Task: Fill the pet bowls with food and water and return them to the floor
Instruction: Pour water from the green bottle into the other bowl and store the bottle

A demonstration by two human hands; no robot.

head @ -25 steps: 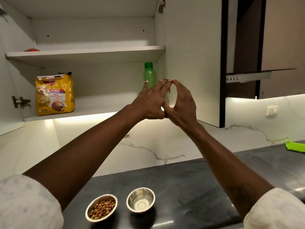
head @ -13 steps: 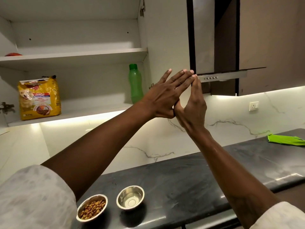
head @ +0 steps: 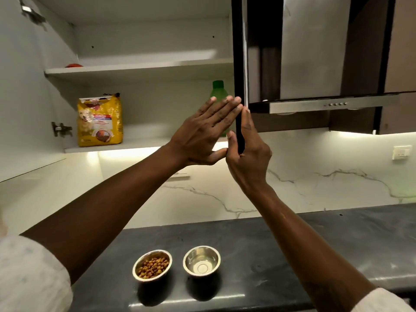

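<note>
Overhead, in the single head view, the dark edge of the cabinet door (head: 241, 122) is met by both hands: the left hand (head: 202, 134) is laid flat with its fingers (head: 227, 106) spread and straight, nothing gripped, while the right hand (head: 247, 152) is set along the door edge, thumb on one face and fingers behind it, loosely pinching rather than clenched. Inside the cabinet, a yellow food bag (head: 100, 121) is seen standing on the lower shelf (head: 144, 144), with a green bottle (head: 217, 91) partly hidden behind the left hand. Lower down, the two steel pet bowls are seen side by side on the dark tabletop (head: 315, 244): the kibble bowl (head: 152, 265) and the water bowl (head: 202, 261). Both are judged light, rigid and slippery; a rim grasp, kept level, is advised, since water would slosh.
</note>
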